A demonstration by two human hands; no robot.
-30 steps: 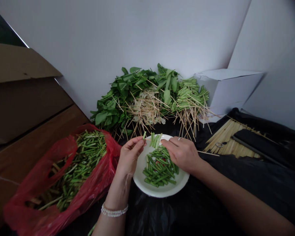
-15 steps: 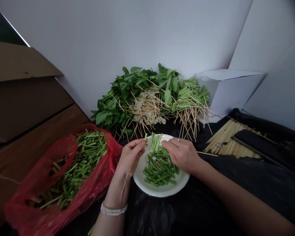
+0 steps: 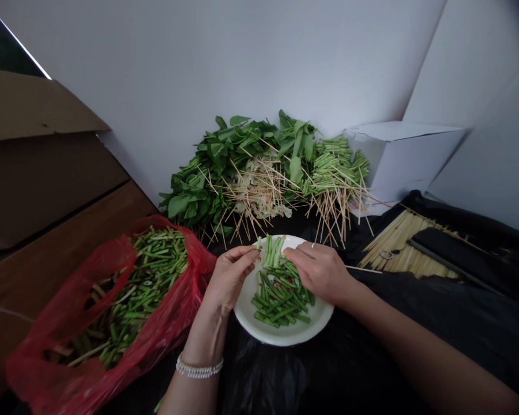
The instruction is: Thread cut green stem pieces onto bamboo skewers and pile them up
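A white bowl (image 3: pixel 259 325) holds cut green stem pieces (image 3: pixel 281 297). My left hand (image 3: pixel 230 276) pinches one short stem piece (image 3: pixel 258 243) over the bowl's far left rim. My right hand (image 3: pixel 320 270) is closed on a thin bamboo skewer (image 3: pixel 363 270) that carries a few stem pieces (image 3: pixel 273 249) side by side, just right of the left fingertips. A bead bracelet sits on my left wrist.
A red plastic bag (image 3: pixel 173 323) of green stems lies at the left. Skewered leafy greens (image 3: pixel 225 173) and skewered stems (image 3: pixel 335 167) are piled against the wall. Loose bamboo skewers (image 3: pixel 398 251), a white box (image 3: pixel 398 155) and cardboard (image 3: pixel 34 109) surround black sheeting.
The stem piece in my left hand has moved slightly right, closer to the pieces on the skewer. Both hands stay over the bowl.
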